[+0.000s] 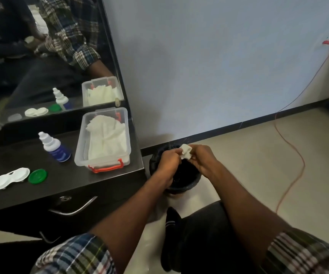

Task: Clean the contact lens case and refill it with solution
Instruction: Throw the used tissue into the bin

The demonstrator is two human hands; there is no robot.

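Fingers of left hand (168, 158) and right hand (201, 157) pinch a crumpled tissue (185, 152), apparently above the black bin (189, 180); lens case (11, 177) lies on the table (64, 180).

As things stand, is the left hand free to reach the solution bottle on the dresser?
Probably not yet: the left hand and right hand both hold a crumpled tissue over the bin. Nothing blocks the solution bottle itself.

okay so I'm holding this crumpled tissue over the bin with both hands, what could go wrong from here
The tissue, pinched between the left hand and right hand, could miss the black bin and land on the floor. The open lens case and green cap lie uncovered on the desk, so dust may settle in.
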